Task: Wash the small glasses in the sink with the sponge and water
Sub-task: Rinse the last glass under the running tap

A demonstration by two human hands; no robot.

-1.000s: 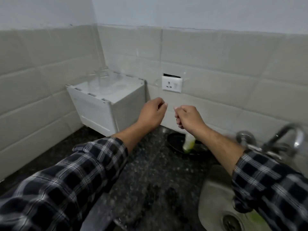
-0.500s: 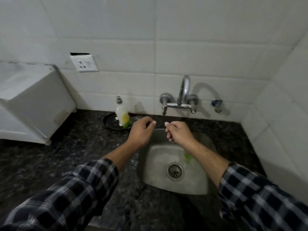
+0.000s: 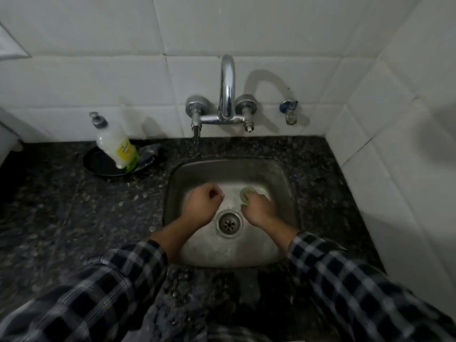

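White glossy tiles (image 3: 98, 77) cover the back wall, and a second tiled wall (image 3: 404, 149) meets it at a corner to the right of the chrome tap (image 3: 227, 95). Below the tap runs a dark speckled stone table (image 3: 74, 218). The light is dim, and the tap's shadow falls on the tiles just to its right.

A white plastic pump bottle with a grey dispenser head and a yellow-green label (image 3: 115, 143) leans to the left in a shallow round black dish (image 3: 98, 164), which sits on the speckled dark granite countertop (image 3: 74, 206) at its back edge, left of the basin. A crumpled dark wrapper (image 3: 148, 154) lies in the same dish, at its right side, just beside the bottle. On the white-tiled back wall (image 3: 98, 77), toward the right corner, is a small blue-handled stopcock (image 3: 289, 110). A white box-like object (image 3: 7, 141) shows partly at the countertop's far left edge.
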